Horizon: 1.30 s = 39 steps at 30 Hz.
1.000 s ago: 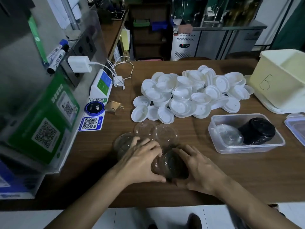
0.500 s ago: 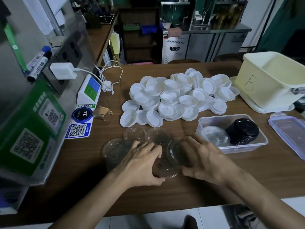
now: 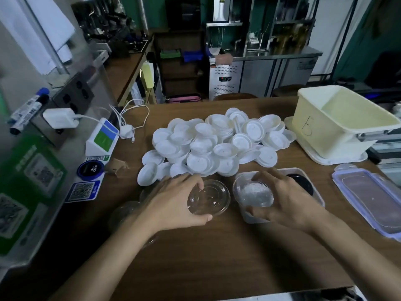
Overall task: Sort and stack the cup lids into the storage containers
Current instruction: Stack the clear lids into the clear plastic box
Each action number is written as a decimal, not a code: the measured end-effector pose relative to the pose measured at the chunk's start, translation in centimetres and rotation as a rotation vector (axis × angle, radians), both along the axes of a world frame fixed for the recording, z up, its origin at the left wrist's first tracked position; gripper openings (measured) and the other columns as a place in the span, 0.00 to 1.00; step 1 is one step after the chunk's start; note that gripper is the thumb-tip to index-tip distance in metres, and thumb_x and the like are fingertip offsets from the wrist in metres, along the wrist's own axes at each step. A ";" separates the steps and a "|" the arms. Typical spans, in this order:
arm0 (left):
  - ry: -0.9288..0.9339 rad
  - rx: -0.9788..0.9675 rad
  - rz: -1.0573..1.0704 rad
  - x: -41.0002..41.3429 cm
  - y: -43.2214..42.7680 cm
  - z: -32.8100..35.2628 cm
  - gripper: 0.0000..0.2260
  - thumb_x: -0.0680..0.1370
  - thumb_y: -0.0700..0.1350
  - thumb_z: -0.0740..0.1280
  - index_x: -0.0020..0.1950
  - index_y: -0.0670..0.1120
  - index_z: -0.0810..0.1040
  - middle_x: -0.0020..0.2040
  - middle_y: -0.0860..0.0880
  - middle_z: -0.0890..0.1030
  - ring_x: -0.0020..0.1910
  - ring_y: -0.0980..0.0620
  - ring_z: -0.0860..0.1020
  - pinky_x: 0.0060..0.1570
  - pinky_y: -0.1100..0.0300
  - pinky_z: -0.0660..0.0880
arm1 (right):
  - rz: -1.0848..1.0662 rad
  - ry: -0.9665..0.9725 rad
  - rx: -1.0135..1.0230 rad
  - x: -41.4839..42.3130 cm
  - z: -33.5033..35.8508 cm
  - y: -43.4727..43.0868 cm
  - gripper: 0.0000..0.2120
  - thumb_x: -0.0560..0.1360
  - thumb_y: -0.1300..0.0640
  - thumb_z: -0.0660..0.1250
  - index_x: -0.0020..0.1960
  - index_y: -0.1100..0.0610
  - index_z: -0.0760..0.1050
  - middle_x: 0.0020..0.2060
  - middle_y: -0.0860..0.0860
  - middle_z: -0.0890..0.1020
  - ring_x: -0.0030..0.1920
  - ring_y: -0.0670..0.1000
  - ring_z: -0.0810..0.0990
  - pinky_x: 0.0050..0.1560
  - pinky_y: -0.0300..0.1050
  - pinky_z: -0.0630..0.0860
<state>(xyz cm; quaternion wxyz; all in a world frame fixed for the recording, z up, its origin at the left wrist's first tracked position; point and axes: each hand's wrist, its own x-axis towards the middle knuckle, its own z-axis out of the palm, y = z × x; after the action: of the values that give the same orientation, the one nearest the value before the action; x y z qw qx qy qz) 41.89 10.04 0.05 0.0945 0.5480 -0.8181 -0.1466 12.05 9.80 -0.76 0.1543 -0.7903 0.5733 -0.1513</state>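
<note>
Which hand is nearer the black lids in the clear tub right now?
Right. The right hand holds a clear lid over the tub, right beside the black lids. The left hand holds a second clear lid left of the tub, farther off.

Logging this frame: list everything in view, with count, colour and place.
white cup lids: dozens, white, heaped at centre
clear lid: one, transparent, held in left hand
clear lid stack: count unclear, transparent, held over storage container
loose clear lids: several, transparent, beside left wrist
black lids: one stack, black, inside storage container
storage container: one, clear, under right hand
bin: one, cream, marked 5, far right
container lid: one, purple-rimmed, right edge
marker pens: two, blue and black caps, far left
charger: one, white, plugged in left
table: one, brown wood
left hand: one, grips clear lid
right hand: one, grips clear lid stack
</note>
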 end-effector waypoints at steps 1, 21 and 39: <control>0.003 -0.005 0.002 -0.7 -0.4 0.3 0.26 0.66 0.71 0.73 0.56 0.62 0.69 0.54 0.63 0.75 0.54 0.60 0.74 0.57 0.59 0.70 | -0.003 0.014 0.012 -0.7 0.0 -0.3 0.35 0.61 0.29 0.73 0.62 0.45 0.74 0.55 0.38 0.73 0.52 0.46 0.78 0.52 0.47 0.77; 0.040 0.031 0.013 -7.7 -3.6 0.8 0.26 0.67 0.70 0.75 0.59 0.62 0.71 0.56 0.64 0.76 0.59 0.62 0.75 0.58 0.60 0.72 | 0.157 0.382 0.048 -4.5 0.2 -4.2 0.33 0.67 0.26 0.69 0.64 0.43 0.73 0.57 0.40 0.75 0.57 0.49 0.79 0.53 0.46 0.73; -0.154 0.082 -0.207 -13.8 -7.0 -2.2 0.26 0.65 0.72 0.74 0.54 0.59 0.73 0.50 0.60 0.76 0.54 0.57 0.71 0.55 0.57 0.66 | 0.044 0.015 -0.008 -10.9 2.0 -3.1 0.21 0.70 0.32 0.69 0.58 0.41 0.76 0.54 0.34 0.75 0.56 0.43 0.76 0.52 0.50 0.78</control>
<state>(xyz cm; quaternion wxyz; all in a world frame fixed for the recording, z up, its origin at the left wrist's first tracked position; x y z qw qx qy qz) 28.10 3.07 -2.17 -0.0070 0.4736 -0.8685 -0.1464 1.12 6.74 1.22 0.1502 -0.8046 0.5561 -0.1444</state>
